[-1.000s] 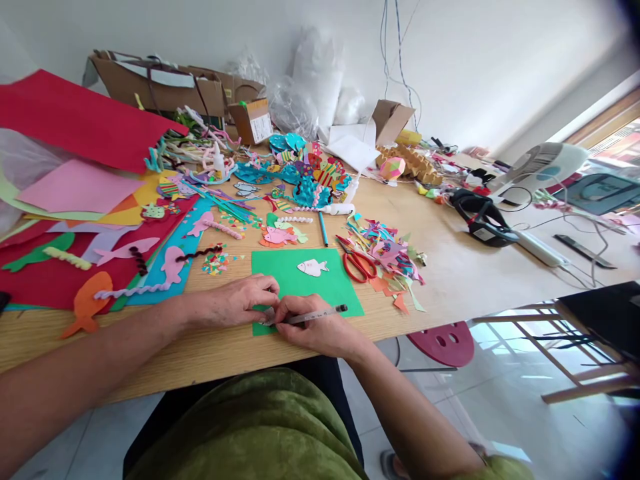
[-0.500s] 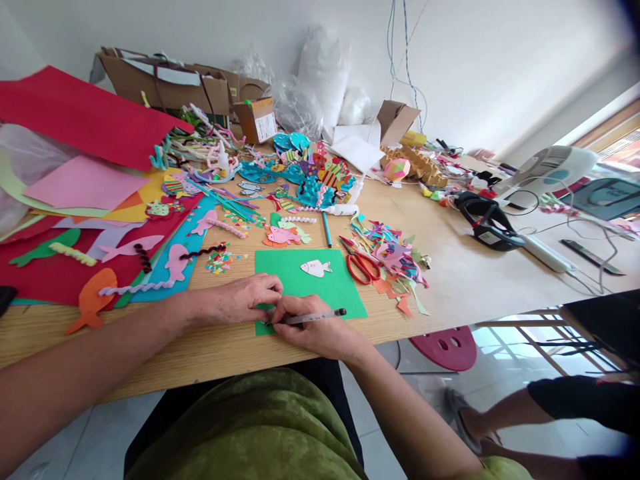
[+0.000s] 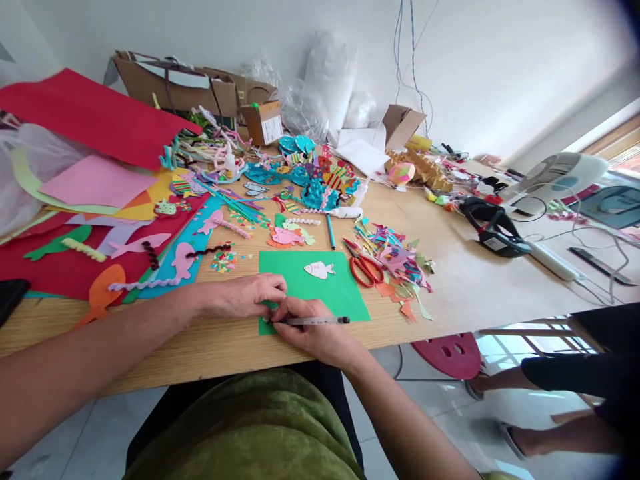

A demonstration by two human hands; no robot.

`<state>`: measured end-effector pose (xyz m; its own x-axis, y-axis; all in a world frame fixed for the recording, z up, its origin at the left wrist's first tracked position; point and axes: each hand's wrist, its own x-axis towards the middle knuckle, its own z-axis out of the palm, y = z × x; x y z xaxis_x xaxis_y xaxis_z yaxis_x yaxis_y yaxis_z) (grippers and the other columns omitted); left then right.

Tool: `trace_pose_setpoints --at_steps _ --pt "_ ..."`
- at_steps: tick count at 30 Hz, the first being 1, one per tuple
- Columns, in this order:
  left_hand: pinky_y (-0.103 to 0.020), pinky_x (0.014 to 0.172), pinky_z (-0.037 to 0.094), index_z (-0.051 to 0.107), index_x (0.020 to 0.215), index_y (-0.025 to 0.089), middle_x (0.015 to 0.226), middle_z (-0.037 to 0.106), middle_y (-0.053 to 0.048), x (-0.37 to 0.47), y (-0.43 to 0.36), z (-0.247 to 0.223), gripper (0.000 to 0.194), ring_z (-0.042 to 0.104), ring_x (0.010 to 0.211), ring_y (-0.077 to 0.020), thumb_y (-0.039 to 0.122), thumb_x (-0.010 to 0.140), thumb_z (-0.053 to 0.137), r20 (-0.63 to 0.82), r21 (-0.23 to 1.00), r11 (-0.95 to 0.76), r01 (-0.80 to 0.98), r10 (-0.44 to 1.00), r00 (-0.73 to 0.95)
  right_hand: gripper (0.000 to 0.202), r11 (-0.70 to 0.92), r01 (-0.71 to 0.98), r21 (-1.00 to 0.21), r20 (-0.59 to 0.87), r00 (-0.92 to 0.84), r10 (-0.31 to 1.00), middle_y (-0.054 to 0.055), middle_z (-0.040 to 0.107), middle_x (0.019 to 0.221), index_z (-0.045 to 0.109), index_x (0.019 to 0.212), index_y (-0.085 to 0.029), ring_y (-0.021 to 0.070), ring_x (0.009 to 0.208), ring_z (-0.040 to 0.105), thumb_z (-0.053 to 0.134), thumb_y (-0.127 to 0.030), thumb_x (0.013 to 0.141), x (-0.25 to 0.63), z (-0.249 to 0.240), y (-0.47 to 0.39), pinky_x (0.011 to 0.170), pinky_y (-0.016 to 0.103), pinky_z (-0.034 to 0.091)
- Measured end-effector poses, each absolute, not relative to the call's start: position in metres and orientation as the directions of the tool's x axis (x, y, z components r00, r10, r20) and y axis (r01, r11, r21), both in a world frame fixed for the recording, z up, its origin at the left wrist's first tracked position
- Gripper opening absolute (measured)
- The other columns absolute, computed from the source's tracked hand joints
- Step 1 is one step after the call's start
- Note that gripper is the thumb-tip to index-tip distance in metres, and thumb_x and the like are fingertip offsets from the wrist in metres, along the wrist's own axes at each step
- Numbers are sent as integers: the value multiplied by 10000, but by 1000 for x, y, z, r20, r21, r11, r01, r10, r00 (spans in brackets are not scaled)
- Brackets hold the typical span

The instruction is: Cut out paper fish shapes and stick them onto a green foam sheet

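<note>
Pen (image 3: pixel 327 321) has tipped flatter; green sheet (image 3: pixel 333 293) lies partly beneath both hands (image 3: pixel 317 338).

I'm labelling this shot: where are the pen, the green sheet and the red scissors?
Pen (image 3: pixel 320 321), head view: along its barrel.
Green sheet (image 3: pixel 313 289), head view: bare middle.
Red scissors (image 3: pixel 359 257), head view: where the handles meet.

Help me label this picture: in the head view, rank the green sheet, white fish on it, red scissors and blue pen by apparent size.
1. Green sheet
2. Red scissors
3. White fish
4. Blue pen, similarly long but slimmer
</note>
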<state>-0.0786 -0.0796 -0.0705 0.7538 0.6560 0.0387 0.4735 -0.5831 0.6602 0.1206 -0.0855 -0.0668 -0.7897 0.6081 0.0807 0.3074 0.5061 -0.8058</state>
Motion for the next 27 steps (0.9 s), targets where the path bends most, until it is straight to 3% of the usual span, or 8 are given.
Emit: trace_pose_setpoints --at_steps 12,27 --pt "-211 794 430 581 697 194 899 509 1 -77 -81 -66 174 540 874 -150 48 787 549 18 637 -588 498 658 753 66 531 344 -774 106 -757 645 13 690 771 625 788 -192 130 667 605 603 -138 820 117 -74 -91 607 204 409" --pt "-178 762 416 601 761 180 898 517 5 -78 -79 -69 188 537 860 -137 -2 768 557 2 639 -578 508 662 750 88 537 362 -762 131 -726 675 -5 662 728 630 757 -187 116 632 563 604 -122 812 112 -73 -94 591 199 384"
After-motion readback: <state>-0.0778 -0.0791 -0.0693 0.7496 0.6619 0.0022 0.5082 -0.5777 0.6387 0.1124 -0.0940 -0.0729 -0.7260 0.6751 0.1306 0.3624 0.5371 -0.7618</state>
